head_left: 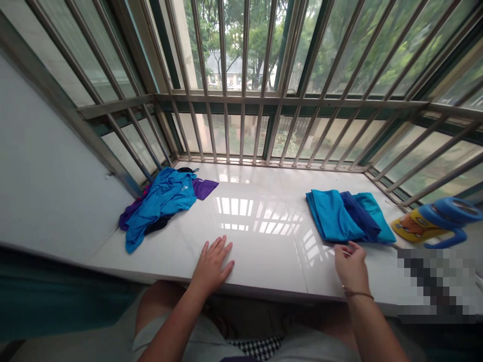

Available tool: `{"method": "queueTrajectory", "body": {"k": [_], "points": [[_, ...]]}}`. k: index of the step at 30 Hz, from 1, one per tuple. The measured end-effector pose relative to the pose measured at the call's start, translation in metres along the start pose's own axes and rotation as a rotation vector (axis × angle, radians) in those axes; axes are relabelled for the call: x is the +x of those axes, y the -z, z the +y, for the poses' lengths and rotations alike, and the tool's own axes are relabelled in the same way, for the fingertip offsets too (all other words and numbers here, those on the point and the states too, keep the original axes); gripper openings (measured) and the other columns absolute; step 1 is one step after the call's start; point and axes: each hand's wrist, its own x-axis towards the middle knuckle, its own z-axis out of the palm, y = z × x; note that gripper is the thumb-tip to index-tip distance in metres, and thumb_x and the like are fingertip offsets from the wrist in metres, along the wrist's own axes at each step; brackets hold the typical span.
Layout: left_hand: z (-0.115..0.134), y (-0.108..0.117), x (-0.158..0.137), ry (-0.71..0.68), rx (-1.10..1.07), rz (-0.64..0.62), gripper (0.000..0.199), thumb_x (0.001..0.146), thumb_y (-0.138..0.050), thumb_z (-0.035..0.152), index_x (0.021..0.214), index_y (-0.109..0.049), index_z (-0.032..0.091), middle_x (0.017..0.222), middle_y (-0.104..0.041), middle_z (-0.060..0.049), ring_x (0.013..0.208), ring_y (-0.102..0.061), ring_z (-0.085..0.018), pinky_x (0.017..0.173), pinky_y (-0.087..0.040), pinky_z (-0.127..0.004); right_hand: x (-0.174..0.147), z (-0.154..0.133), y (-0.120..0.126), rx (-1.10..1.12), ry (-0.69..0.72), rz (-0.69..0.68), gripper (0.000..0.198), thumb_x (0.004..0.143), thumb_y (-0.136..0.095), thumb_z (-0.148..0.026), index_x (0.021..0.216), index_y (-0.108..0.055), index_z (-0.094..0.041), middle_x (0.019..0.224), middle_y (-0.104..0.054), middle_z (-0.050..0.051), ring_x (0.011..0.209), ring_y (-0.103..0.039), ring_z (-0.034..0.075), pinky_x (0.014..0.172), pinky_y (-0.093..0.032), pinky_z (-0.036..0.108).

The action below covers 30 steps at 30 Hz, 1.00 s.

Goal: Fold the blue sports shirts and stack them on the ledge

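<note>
My left hand (214, 265) lies flat on the white sill near its front edge, fingers spread, holding nothing. To the right, my right hand (351, 262) is loosely closed, its fingers curled in, just in front of the folded clothes; I see nothing held in it. Those folded clothes lie side by side and overlap: a bright blue garment (332, 216), a dark blue one (362, 218) and a teal one (379, 216). At the left, a crumpled blue shirt (162, 198) rests on a loose heap with a purple garment (205, 188) and dark cloth showing beneath it.
A yellow and blue cup with a handle (426, 221) stands at the right, by the bars. Metal window bars (245, 100) enclose the back and both sides of the white sill (256, 261). A blurred, pixelated patch covers the lower right corner. My knees are under the front edge.
</note>
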Motion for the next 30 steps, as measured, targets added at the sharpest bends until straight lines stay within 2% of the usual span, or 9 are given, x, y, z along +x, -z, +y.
{"method": "queueTrajectory", "body": {"k": [2,4,7,11,17,21,23,26,30], "points": [[0.001,0.001,0.000,0.003,-0.003,0.003,0.055,0.104,-0.059,0.038,0.159,-0.058,0.028,0.173,-0.046,-0.008,0.158,-0.045,-0.032,0.133,-0.029,-0.058,-0.037,0.011,-0.007,-0.225,0.351,-0.066,0.056,0.087,-0.064,-0.053,0.129,-0.057,-0.017,0.116,-0.072,0.018,0.114,-0.068,0.037,0.108,-0.053,0.062],[0.001,0.002,0.000,0.008,-0.008,0.004,0.055,0.104,-0.059,0.038,0.158,-0.058,0.028,0.173,-0.047,-0.008,0.158,-0.045,-0.032,0.133,-0.028,-0.058,-0.073,0.021,-0.018,-0.344,0.641,-0.151,0.052,0.094,-0.057,-0.050,0.132,-0.061,-0.014,0.128,-0.071,0.023,0.125,-0.064,0.039,0.114,-0.048,0.061],[0.002,0.003,0.000,0.017,-0.020,0.005,0.055,0.104,-0.060,0.038,0.158,-0.059,0.028,0.173,-0.047,-0.009,0.158,-0.045,-0.032,0.134,-0.027,-0.058,-0.111,0.031,-0.030,-0.467,0.833,-0.176,0.041,0.102,-0.049,-0.040,0.131,-0.067,-0.016,0.136,-0.072,0.020,0.131,-0.064,0.037,0.120,-0.040,0.062],[0.001,0.003,0.000,0.018,-0.045,0.008,0.054,0.104,-0.060,0.038,0.157,-0.059,0.027,0.171,-0.049,-0.010,0.158,-0.046,-0.032,0.133,-0.028,-0.060,-0.121,0.035,-0.033,-0.497,0.831,-0.173,0.036,0.100,-0.049,-0.032,0.122,-0.075,-0.023,0.135,-0.077,0.013,0.129,-0.067,0.033,0.124,-0.036,0.060],[0.000,0.001,0.001,0.054,-0.131,0.025,0.047,0.105,-0.057,0.036,0.150,-0.065,0.026,0.167,-0.054,-0.011,0.156,-0.049,-0.033,0.132,-0.032,-0.062,-0.114,0.037,-0.033,-0.408,0.769,-0.206,0.037,0.094,-0.053,-0.033,0.120,-0.078,-0.024,0.136,-0.077,0.011,0.131,-0.068,0.034,0.122,-0.043,0.058],[-0.013,0.005,0.000,0.088,-0.303,-0.035,0.040,0.105,-0.055,0.035,0.142,-0.070,0.027,0.161,-0.061,-0.010,0.152,-0.054,-0.030,0.131,-0.035,-0.061,-0.114,0.038,-0.034,-0.371,0.770,-0.213,0.036,0.092,-0.055,-0.033,0.118,-0.078,-0.024,0.135,-0.077,0.011,0.130,-0.069,0.034,0.122,-0.045,0.059],[-0.030,0.012,-0.001,0.099,-0.406,-0.033,0.040,0.104,-0.056,0.038,0.140,-0.071,0.027,0.158,-0.063,-0.010,0.147,-0.059,-0.028,0.128,-0.042,-0.055,-0.114,0.038,-0.034,-0.380,0.784,-0.216,0.037,0.093,-0.054,-0.032,0.118,-0.078,-0.023,0.135,-0.077,0.012,0.130,-0.069,0.034,0.120,-0.047,0.060],[-0.071,0.032,0.000,0.181,-0.411,0.101,0.036,0.102,-0.057,0.040,0.130,-0.074,0.025,0.154,-0.065,-0.012,0.143,-0.061,-0.029,0.125,-0.048,-0.049,-0.113,0.038,-0.034,-0.387,0.809,-0.215,0.037,0.093,-0.054,-0.031,0.118,-0.078,-0.022,0.134,-0.078,0.013,0.128,-0.070,0.034,0.118,-0.049,0.059],[-0.143,0.070,0.010,0.469,-0.171,0.284,0.038,0.096,-0.057,0.039,0.121,-0.075,0.016,0.156,-0.058,-0.021,0.150,-0.052,-0.037,0.130,-0.037,-0.055,-0.113,0.039,-0.035,-0.353,0.811,-0.209,0.035,0.091,-0.056,-0.030,0.116,-0.079,-0.022,0.134,-0.078,0.012,0.128,-0.070,0.034,0.118,-0.049,0.057]]}}
